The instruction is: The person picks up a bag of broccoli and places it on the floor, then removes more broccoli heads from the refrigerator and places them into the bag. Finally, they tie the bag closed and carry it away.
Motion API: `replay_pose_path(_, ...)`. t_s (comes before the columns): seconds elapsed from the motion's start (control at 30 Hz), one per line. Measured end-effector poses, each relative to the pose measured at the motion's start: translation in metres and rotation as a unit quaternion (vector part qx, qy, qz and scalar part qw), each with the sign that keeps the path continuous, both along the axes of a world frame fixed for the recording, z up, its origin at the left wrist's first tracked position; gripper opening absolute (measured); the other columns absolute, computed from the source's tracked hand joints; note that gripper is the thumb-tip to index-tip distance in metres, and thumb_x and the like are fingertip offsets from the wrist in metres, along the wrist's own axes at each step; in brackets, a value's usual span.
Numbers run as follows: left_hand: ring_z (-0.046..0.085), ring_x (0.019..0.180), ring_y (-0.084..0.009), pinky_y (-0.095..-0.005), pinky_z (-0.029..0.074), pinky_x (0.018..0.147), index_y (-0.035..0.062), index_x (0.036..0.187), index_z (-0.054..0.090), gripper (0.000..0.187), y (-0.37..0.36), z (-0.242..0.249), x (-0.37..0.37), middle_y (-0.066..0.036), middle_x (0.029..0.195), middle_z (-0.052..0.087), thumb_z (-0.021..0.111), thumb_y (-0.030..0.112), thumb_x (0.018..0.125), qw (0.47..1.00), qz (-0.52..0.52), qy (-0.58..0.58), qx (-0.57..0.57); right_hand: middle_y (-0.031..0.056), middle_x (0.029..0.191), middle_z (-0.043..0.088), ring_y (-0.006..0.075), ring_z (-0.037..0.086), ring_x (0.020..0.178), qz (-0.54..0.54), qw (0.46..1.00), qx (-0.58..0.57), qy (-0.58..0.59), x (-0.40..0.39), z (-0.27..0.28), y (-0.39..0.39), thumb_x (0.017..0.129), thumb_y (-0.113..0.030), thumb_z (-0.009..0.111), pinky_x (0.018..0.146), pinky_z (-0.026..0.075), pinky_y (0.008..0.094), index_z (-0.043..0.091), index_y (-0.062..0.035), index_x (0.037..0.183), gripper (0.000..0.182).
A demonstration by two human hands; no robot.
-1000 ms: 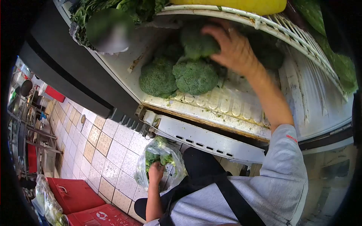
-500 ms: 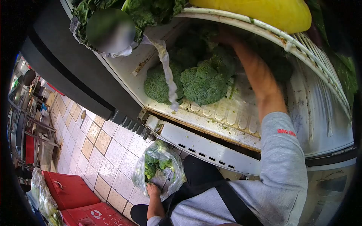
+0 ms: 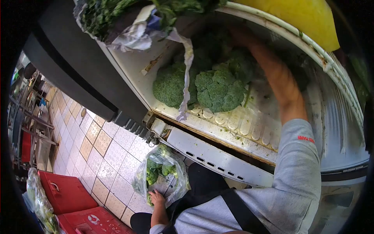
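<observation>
Right hand [image 3: 237, 36] reaches into the dark back of the refrigerator compartment [image 3: 311, 105], among broccoli heads; shadow hides its fingers, so whether they grip anything cannot be told. Its forearm crosses above the ridged compartment floor [image 3: 249, 128], which is dotted with green crumbs. Two large broccoli heads [image 3: 220, 91] sit side by side near the front edge, with more behind them in the shade. A torn paper strip [image 3: 187, 74] hangs in front of the left one, from the wrapping around leafy greens [image 3: 113, 15]. Left hand [image 3: 157, 199] is open, fingers spread, at the near edge of a clear plastic bag [image 3: 179, 175] on the tiled floor [image 3: 117, 167]. Inside the bag lie green broccoli pieces [image 3: 152, 171]. Above the white wire rack [image 3: 288, 29], a yellow object [image 3: 307, 19] shows.
</observation>
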State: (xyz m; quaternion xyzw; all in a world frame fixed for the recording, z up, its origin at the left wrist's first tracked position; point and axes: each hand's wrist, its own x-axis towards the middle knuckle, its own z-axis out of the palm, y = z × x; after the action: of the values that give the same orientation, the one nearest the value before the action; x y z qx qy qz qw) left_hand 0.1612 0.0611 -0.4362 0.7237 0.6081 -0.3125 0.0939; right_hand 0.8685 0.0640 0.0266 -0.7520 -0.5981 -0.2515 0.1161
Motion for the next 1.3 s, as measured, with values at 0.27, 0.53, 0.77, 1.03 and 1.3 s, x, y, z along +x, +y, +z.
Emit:
replay_pose_path(0.27, 0.049, 0.113, -0.0350, -0.0372, 0.046, 0.092, 0.0162, 0.133, 0.037, 0.067, 0.002, 0.018, 0.012, -0.026, 0.135, 0.025, 0.067, 0.019, 0.072, 0.997, -0.028, -0.015, -0.070, 0.0235, 0.126, 0.046, 0.0370, 0.045, 0.117, -0.017, 0.999, 0.024, -0.030, 0.042, -0.038, 0.022, 0.067, -0.015, 0.070, 0.100, 0.038, 0.0415, 0.038, -0.0023, 0.129, 0.071)
replay_pose_path(0.53, 0.050, 0.106, -0.0409, -0.0410, 0.046, 0.089, 0.0131, 0.124, 0.041, 0.083, 0.011, 0.064, 0.031, -0.025, 0.117, 0.036, 0.081, 0.029, 0.054, 0.984, -0.006, -0.176, 0.025, 0.0228, 0.129, 0.044, 0.0378, 0.043, 0.119, -0.053, 0.994, 0.093, -0.036, -0.005, -0.023, -0.002, 0.074, -0.028, 0.068, 0.099, 0.037, 0.0429, 0.038, -0.0073, 0.131, 0.068)
replay_pose_path(0.77, 0.058, 0.084, -0.0341, -0.0398, 0.050, 0.075, 0.0084, 0.122, 0.041, 0.079, 0.028, 0.080, 0.027, -0.021, 0.108, 0.050, 0.078, 0.016, 0.053, 0.908, 0.157, -0.388, 0.009, 0.0152, 0.130, 0.047, 0.0301, 0.047, 0.118, 0.036, 0.995, -0.089, 0.023, 0.030, -0.006, -0.031, 0.076, -0.033, 0.068, 0.099, 0.037, 0.0402, 0.038, -0.0124, 0.133, 0.068)
replay_pose_path(1.03, 0.060, 0.067, -0.0160, -0.0240, 0.049, 0.051, 0.0088, 0.123, 0.039, 0.058, 0.003, 0.198, 0.041, -0.008, 0.087, 0.060, 0.063, -0.002, 0.072, 0.548, 0.439, -0.697, -0.150, 0.0140, 0.121, 0.054, 0.0258, 0.058, 0.093, -0.076, 0.989, -0.048, 0.114, 0.042, -0.008, 0.008, 0.076, -0.035, 0.066, 0.073, 0.050, 0.0364, 0.040, -0.0084, 0.132, 0.067)
replay_pose_path(1.3, 0.061, 0.082, -0.0210, -0.0311, 0.053, 0.065, 0.0094, 0.128, 0.035, 0.058, -0.004, 0.254, 0.043, -0.011, 0.098, 0.059, 0.058, -0.002, 0.076, 0.452, 0.409, -0.779, -0.145, 0.0172, 0.132, 0.043, 0.0281, 0.057, 0.099, -0.106, 0.939, -0.164, 0.283, 0.012, -0.009, -0.019, 0.061, -0.014, 0.078, 0.070, 0.052, 0.0355, 0.032, -0.0113, 0.136, 0.088)
